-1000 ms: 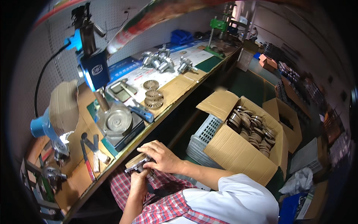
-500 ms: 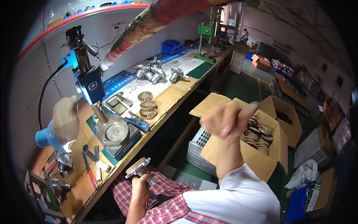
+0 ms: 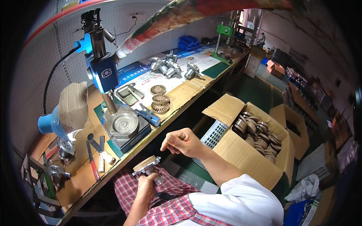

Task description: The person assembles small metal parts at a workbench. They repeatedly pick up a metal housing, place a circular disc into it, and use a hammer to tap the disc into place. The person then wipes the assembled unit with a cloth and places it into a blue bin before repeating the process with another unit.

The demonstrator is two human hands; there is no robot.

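My left hand (image 3: 146, 184) grips a silver cast-metal housing (image 3: 158, 179) over my lap, with a flat brown disc (image 3: 143, 164) lying on its top. To the right and a little above it, my right hand (image 3: 182, 143) hangs in the air, fingers curled in; its palm is hidden, so I cannot make out whether anything is in it. On the bench nearby stands a blue press (image 3: 104, 73) with a round metal fixture (image 3: 125, 124) on its base. Finned brown discs (image 3: 161, 108) sit next to it, two of them stacked.
An open cardboard box (image 3: 247, 160) full of brown discs stands to the right, by a grey plastic crate (image 3: 214, 135). Several metal housings (image 3: 166, 67) lie farther along the bench. Red-handled pliers (image 3: 93, 162) and a blue-handled tool (image 3: 149, 117) lie near the press.
My right hand has come back from above the cardboard box, leftward and down toward the housing, its fingers now curled. My left hand still holds the housing. The view has shifted slightly.
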